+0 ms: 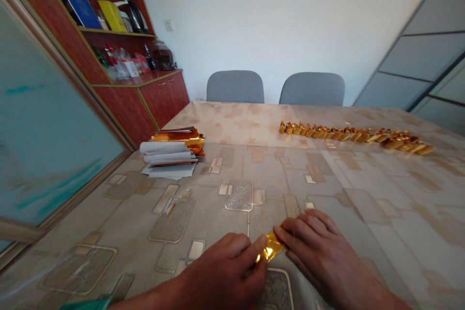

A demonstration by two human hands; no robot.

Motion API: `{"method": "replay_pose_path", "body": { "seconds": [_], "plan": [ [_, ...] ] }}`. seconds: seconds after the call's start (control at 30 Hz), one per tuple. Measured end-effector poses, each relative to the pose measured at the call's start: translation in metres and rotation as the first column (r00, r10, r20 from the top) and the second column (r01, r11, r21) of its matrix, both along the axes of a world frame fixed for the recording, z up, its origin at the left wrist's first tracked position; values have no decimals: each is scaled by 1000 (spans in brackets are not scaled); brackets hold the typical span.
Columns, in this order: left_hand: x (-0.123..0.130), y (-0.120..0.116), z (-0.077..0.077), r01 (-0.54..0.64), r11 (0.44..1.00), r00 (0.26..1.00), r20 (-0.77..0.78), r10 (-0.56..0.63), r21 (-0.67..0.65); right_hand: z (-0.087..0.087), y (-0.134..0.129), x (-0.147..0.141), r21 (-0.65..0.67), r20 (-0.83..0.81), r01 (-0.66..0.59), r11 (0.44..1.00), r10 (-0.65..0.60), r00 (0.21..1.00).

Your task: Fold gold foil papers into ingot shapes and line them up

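Between my two hands is a small folded strip of shiny gold foil paper [273, 247], close to the near side of the table. My left hand [228, 269] pinches its left end between thumb and fingers. At the other end, my right hand [319, 247] has thumb and fingertips closed on the foil, its remaining fingers bent over the tablecloth. Farther off to the left lies a stack of curled gold-and-white paper sheets [170, 155]. A long row of folded gold foil pieces [348, 134] stretches across the far right of the table.
A patterned tablecloth [203, 223] covers the table. Two grey chairs [235, 86] stand behind its far edge, before a white wall. On the left is a red-brown cabinet [163, 92] with bottles, a kettle and boxes, beside a framed glass panel [54, 131].
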State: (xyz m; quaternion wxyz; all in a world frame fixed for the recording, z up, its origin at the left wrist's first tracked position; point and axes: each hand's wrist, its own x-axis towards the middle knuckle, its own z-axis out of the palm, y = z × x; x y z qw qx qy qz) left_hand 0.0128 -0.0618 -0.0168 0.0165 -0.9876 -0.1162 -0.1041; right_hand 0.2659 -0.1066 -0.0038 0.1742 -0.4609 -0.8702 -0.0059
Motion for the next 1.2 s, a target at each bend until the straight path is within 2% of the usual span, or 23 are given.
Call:
{"method": "replay_pose_path", "body": {
  "seconds": [0.13, 0.23, 0.4, 0.47, 0.6, 0.77, 0.93, 1.07, 1.2],
  "plan": [
    [-1, 1, 13, -4, 999, 997, -81, 0, -48, 2, 0, 13, -1, 39, 77, 997, -77, 996],
    [-3, 2, 26, -29, 988, 992, -126, 9, -153, 3, 0, 21, 66, 72, 121, 990, -126, 989],
    [-2, 2, 39, -87, 947, 983, -182, 32, -308, 12, -12, 13, 206, 122, 83, 975, -110, 986],
    [-1, 1, 40, -97, 943, 981, -188, 38, -319, 15, -19, 2, 215, 91, 19, 976, -40, 995],
    [1, -1, 34, -90, 946, 985, -171, 38, -311, 13, -27, -13, 58, 53, -30, 998, 27, 998],
    [-2, -1, 24, -86, 942, 993, -110, 52, -324, 7, -27, -6, 0, 32, -32, 999, 32, 999],
    [-5, 2, 22, -70, 945, 994, -102, 39, -318, 13, -21, 3, -63, 80, -61, 996, 66, 995],
    [-6, 1, 25, -85, 954, 992, -111, 55, -286, 16, -22, 8, -11, 139, -105, 994, 106, 985],
    [-6, -1, 26, -76, 958, 994, -95, 52, -275, 14, -23, 8, 139, 110, -70, 988, 55, 992]
  ]
}}
